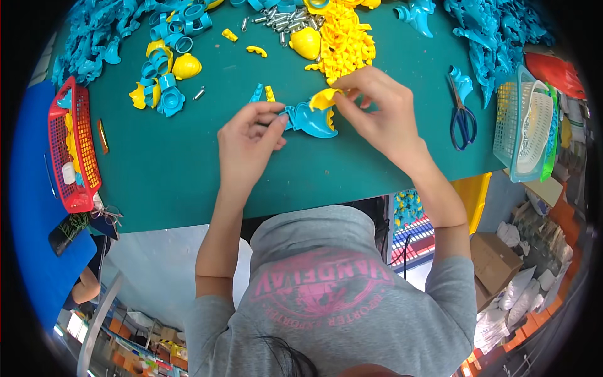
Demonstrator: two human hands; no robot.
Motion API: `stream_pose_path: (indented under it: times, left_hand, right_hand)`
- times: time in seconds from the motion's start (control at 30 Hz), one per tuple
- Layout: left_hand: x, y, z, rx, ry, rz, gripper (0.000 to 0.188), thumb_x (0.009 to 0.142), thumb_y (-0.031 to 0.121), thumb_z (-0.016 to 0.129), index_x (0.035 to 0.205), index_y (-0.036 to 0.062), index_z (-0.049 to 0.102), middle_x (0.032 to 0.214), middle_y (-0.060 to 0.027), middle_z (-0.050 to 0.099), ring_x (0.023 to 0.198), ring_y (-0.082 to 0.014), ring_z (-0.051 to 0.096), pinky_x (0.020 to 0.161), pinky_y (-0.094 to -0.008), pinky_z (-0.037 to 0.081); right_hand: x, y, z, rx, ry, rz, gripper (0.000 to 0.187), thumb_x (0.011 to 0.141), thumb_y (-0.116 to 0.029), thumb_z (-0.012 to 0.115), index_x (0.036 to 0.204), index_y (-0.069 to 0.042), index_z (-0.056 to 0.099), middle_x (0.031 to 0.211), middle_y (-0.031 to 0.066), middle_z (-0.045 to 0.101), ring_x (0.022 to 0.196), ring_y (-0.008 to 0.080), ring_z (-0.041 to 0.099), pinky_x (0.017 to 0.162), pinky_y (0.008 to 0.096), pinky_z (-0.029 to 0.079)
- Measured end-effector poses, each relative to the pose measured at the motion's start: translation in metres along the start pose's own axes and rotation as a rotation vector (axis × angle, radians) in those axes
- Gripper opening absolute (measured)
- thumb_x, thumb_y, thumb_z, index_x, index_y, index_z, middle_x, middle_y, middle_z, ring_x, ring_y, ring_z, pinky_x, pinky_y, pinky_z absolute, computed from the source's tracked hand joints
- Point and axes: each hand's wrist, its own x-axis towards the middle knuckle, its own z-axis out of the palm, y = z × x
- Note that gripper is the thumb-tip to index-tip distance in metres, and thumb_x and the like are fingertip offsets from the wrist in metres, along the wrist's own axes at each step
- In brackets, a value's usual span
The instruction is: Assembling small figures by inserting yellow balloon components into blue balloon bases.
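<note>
Between my hands, over the near middle of the green table, is a curved blue plastic piece point(312, 121) shaped like a claw or tail. My left hand point(251, 132) pinches its narrow left end between thumb and fingers. My right hand point(380, 113) pinches a small curved yellow plastic piece point(323, 99) just above the blue piece's right part; whether the two touch, I cannot tell. A bit of yellow also shows at the blue piece's right edge. Just beyond my left fingers lie a small blue strip point(256, 93) and a small yellow strip point(270, 93).
A pile of yellow parts point(345, 41) lies beyond my right hand, beside metal springs point(282, 21). Blue parts point(100, 31) heap at the far left, more point(502, 38) far right. Scissors point(463, 122) lie right. A red basket point(88, 169) stands left, a pale-green basket point(502, 129) right.
</note>
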Motion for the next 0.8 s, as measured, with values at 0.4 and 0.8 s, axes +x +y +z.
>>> stream_pose_path:
  times: [0.4,0.8]
  left_hand:
    - [0.020,0.007,-0.009,-0.017,-0.068,-0.078,0.014,0.077,0.007,0.066,0.086,-0.0016,0.060,0.071,-0.0048,0.061,0.057,-0.0075,0.058,0.050,-0.0177,0.047]
    - [0.022,0.003,-0.009,-0.064,-0.057,-0.082,0.013,0.078,0.007,0.065,0.087,-0.0016,0.060,0.071,-0.0047,0.061,0.057,-0.0072,0.058,0.051,-0.0172,0.047]
  right_hand:
    - [0.016,0.011,0.019,-0.284,-0.004,-0.367,0.023,0.057,-0.004,0.071,0.076,-0.011,0.061,0.071,-0.0018,0.054,0.071,0.0155,0.051,0.064,0.0289,0.035]
    - [0.020,0.008,0.016,-0.385,-0.051,-0.415,0.021,0.055,-0.005,0.070,0.072,-0.012,0.059,0.067,-0.0017,0.050,0.070,0.0151,0.050,0.070,0.0307,0.036]
